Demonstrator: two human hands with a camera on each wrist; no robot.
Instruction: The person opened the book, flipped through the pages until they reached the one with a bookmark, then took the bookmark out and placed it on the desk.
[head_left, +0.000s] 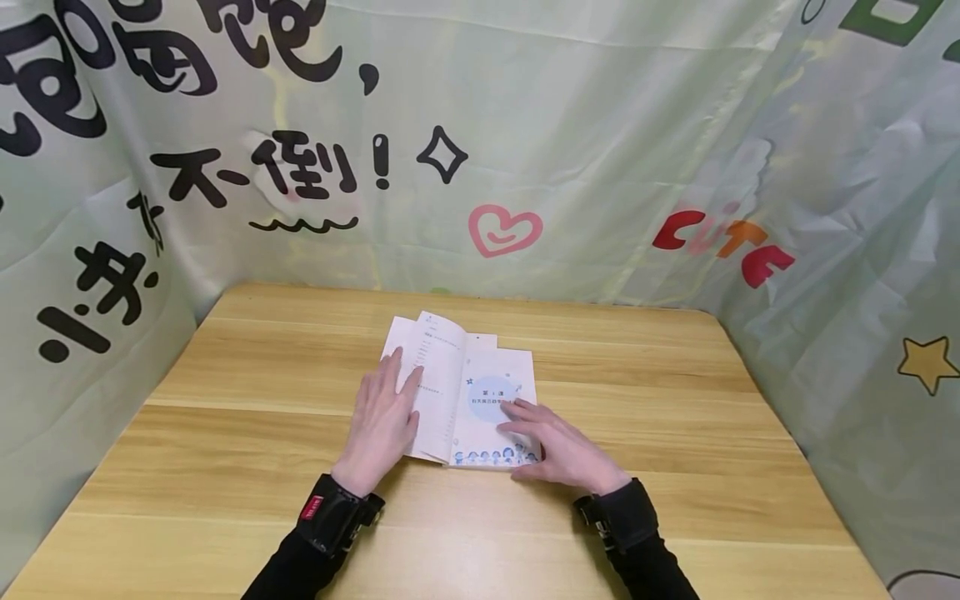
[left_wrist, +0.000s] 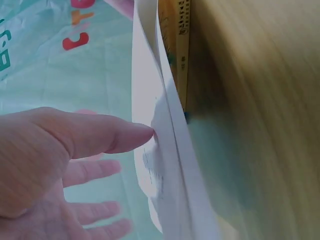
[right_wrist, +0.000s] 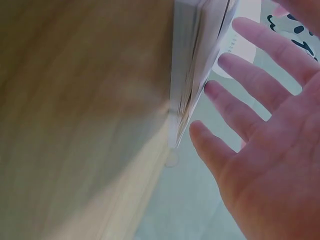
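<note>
An open paperback book lies on the table, with a text page at left and a page with a pale blue circle at right. My left hand rests on the left pages, its fingers spread and fairly straight. In the left wrist view its thumb touches the paper near the edge. My right hand lies over the lower right corner of the right page, fingers loosely extended. Close to these fingers, the right wrist view shows the thick page block.
The wooden table extends around the book. A pale printed cloth hangs behind and at both sides. White paper edges stick out past the book's top. A narrow yellow strip with dark print shows beside the pages.
</note>
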